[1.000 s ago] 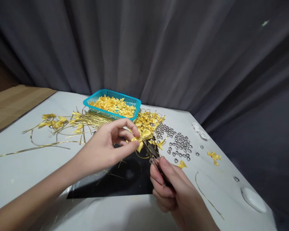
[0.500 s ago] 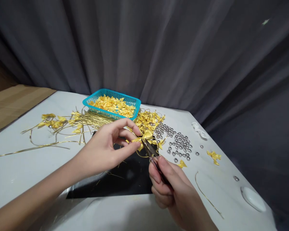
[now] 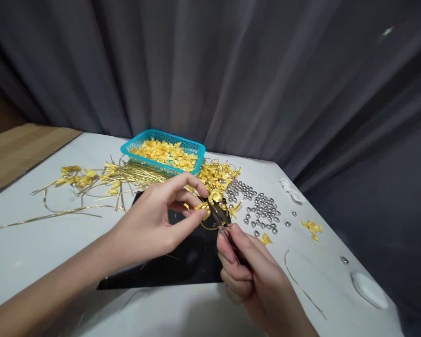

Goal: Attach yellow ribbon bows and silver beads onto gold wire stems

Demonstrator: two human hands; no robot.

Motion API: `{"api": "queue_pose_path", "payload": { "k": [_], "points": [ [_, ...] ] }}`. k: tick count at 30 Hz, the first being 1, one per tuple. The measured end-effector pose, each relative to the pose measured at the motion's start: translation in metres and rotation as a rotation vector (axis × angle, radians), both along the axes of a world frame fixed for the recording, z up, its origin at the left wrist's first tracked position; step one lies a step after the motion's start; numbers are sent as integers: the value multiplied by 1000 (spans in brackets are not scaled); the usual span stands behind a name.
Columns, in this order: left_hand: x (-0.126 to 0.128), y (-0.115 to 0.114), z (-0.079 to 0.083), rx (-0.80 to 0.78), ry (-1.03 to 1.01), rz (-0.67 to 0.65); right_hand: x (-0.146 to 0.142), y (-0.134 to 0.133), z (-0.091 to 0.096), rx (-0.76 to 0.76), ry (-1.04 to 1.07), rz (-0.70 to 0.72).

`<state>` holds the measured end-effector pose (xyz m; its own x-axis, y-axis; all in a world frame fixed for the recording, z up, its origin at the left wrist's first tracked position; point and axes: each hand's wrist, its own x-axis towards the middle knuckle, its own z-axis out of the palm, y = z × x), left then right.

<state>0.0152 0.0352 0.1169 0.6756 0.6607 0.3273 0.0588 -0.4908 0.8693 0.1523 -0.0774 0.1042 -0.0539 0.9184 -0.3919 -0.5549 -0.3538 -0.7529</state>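
Note:
Between the thumb and fingers of my left hand (image 3: 168,213) is a yellow ribbon bow (image 3: 215,195), with gold cord about it. My right hand (image 3: 250,271) is closed round small dark scissors (image 3: 221,216), and their slightly parted blades touch the bow close to my left fingertips. Part of the bow is hidden by the fingers and blades. Below both hands lies a black mat (image 3: 168,269). Just behind the bow rests a heap of yellow bows on gold cord (image 3: 217,177).
A blue basket (image 3: 128,146) of yellow bows stands at the back. Gold cords (image 3: 140,173) lie left of centre. Silver beads (image 3: 264,208) are scattered on the right, near a loose yellow bow (image 3: 312,228). A white oval object (image 3: 368,290) sits by the table's right edge.
My left hand and the bow have shifted slightly to the right. The scissors stay at the bow, their blades at a slightly different angle. Everything else lies as before.

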Motion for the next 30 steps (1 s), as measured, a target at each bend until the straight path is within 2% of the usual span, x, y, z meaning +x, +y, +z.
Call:
{"api": "queue_pose_path", "payload": {
  "k": [5,9,11,15,18,21,26,30],
  "points": [
    [0,0,0,-45,-20,-3,1,-2,-2,25,19,5],
    [1,2,1,-89,-29,4,5,-6,-6,112,18,-31],
    [2,5,1,-122,-13,-25,8,-3,-8,155,-45,-125],
    [5,11,-4,-258,29,-114,18,16,-16,207,-390,-358],
    [12,19,-16,-350,38,-165,28,34,-30,208,-524,-286],
    [20,28,-34,-363,33,-222,36,49,-48,238,-569,-200],
    [30,44,-64,-617,69,-283,39,58,-73,208,-543,-203],
    [31,49,-78,-703,114,-348,41,57,-85,169,-539,-246]
  ]
}}
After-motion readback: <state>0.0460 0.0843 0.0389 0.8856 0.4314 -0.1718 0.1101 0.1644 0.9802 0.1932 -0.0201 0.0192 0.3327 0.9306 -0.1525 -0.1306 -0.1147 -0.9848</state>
